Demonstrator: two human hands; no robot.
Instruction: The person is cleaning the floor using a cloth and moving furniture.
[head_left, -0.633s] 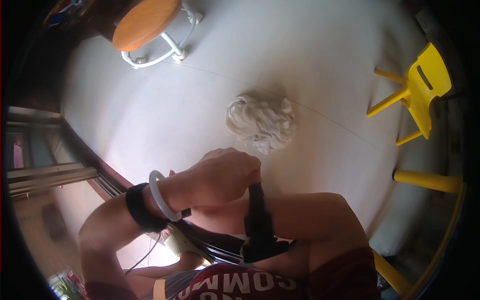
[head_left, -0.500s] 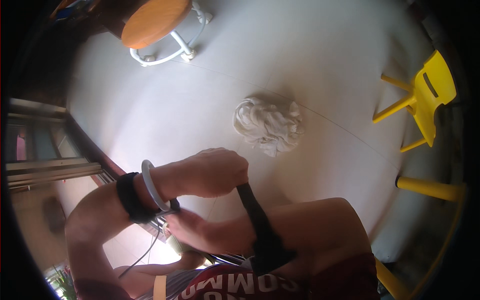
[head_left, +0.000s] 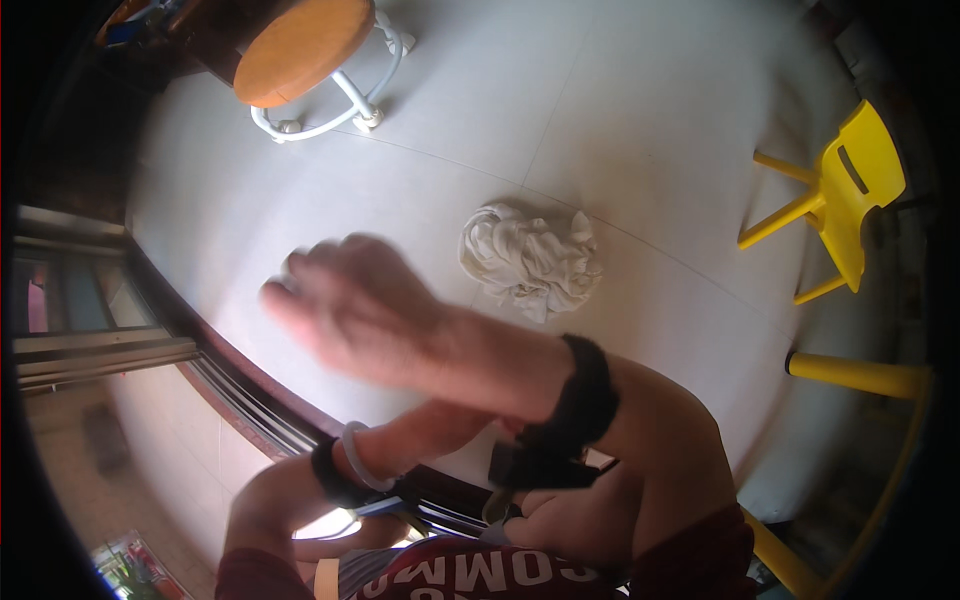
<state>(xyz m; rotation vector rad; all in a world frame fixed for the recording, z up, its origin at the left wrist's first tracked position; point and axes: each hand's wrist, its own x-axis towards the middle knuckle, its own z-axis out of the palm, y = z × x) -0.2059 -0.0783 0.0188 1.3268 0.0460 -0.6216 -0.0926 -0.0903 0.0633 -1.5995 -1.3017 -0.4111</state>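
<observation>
My right forearm reaches across from the lower right, and my right hand (head_left: 360,315) is raised to the left, curled into a fist and blurred by motion. Nothing shows in it. A black strap (head_left: 588,395) goes around the right wrist, with a dark boxy piece (head_left: 545,465) hanging under it. My left hand (head_left: 435,432), coming from the lower left, is below the right forearm with its fingertips at the strap; closed on it, as far as shows, its fingers partly hidden. A pale bracelet (head_left: 358,455) and a black band (head_left: 328,472) circle the left wrist.
A crumpled whitish cloth (head_left: 530,258) lies on the tiled floor ahead. An orange round stool (head_left: 305,50) on white casters stands far left, a yellow chair (head_left: 860,170) at right. Yellow tubing (head_left: 850,372) is near right; a dark sliding-door track (head_left: 235,375) runs along the left.
My right hand has swung up and left, over my left forearm. My left hand has dropped from above to below the right wrist. The strap's hanging length now lies around the right wrist.
</observation>
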